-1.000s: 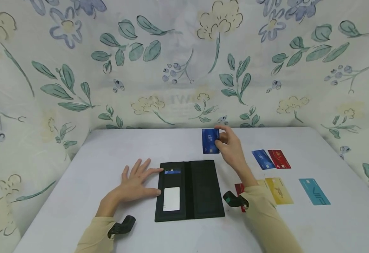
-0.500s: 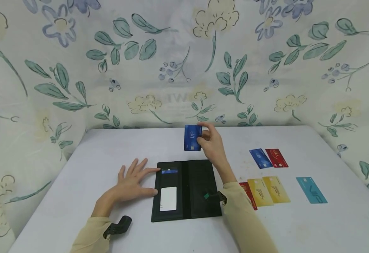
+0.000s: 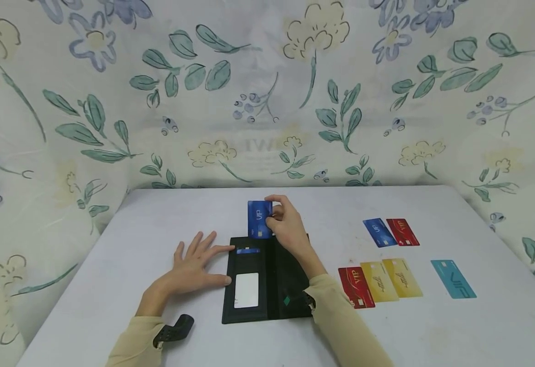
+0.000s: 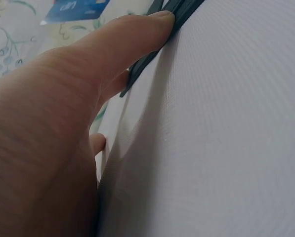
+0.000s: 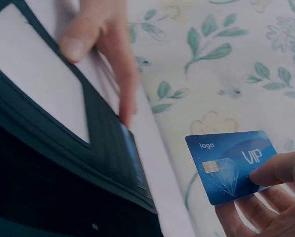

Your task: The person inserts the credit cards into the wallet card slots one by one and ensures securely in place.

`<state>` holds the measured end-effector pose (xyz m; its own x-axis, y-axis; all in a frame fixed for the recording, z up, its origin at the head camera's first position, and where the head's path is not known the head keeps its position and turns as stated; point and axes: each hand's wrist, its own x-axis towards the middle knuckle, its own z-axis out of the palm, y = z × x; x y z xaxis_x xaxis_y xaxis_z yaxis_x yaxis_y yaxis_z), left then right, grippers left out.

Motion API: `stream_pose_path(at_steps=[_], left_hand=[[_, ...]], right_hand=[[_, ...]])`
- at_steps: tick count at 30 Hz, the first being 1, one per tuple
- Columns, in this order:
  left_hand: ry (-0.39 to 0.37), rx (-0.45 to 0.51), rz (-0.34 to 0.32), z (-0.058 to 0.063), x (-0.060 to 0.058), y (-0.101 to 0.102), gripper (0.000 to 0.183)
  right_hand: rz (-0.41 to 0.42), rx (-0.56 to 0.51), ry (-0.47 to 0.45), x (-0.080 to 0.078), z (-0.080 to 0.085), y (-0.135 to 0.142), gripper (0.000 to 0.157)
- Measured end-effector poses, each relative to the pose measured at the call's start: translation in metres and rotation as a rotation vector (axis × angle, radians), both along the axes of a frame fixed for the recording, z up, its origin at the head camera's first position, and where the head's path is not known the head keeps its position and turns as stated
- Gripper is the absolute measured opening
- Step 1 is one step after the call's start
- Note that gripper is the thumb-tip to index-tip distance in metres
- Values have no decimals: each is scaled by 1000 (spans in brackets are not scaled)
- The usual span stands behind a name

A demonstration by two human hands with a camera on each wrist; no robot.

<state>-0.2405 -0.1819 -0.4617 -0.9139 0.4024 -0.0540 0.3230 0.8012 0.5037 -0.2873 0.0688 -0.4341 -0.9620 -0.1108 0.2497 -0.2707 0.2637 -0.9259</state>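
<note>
Blue VIP card held over the far edge of the open wallet.

Your right hand (image 3: 285, 225) pinches the glossy blue plastic VIP card (image 3: 260, 219) between thumb and fingertips, upright above the flat black leather wallet (image 3: 267, 278). Keep your left hand (image 3: 194, 265) flat, fingers spread, steadying the wallet's left edge, and lower the card squarely toward the far-left slots. The right wrist view shows the card's chip and a blue card (image 5: 132, 158) already tucked in; the head view alone shows 6 cards (image 3: 379, 280) lying to the right.

Blue VIP card (image 3: 259, 219) upright at frame centre, just above the open black wallet (image 3: 267, 279); wallet flat, centre-low.
</note>
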Motion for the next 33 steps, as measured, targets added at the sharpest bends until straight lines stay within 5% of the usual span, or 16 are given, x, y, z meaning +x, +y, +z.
stream_pose_path(at_steps=[33], left_hand=[[1,-8,11,0,0,0,74]], right_hand=[[129,182,-22,21,-22,-27,37]])
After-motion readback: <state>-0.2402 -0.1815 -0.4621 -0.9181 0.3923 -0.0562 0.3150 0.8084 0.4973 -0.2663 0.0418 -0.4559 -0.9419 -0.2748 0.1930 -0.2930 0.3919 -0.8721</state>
